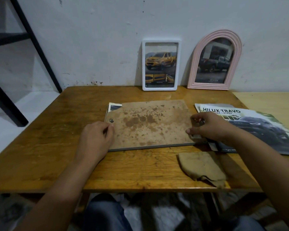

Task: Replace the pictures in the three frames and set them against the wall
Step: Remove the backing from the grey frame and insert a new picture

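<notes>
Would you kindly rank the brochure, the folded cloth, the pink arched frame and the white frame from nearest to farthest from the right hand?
From the right hand:
1. Brochure, directly under and right of the hand.
2. Folded cloth, toward the table's near edge.
3. Pink arched frame, against the wall behind.
4. White frame, against the wall, farther left.

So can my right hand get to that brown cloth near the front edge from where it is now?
Probably yes. The right hand rests at the right edge of the stained backing board, and the brown cloth lies just in front of it on the table, with nothing between them.
</notes>
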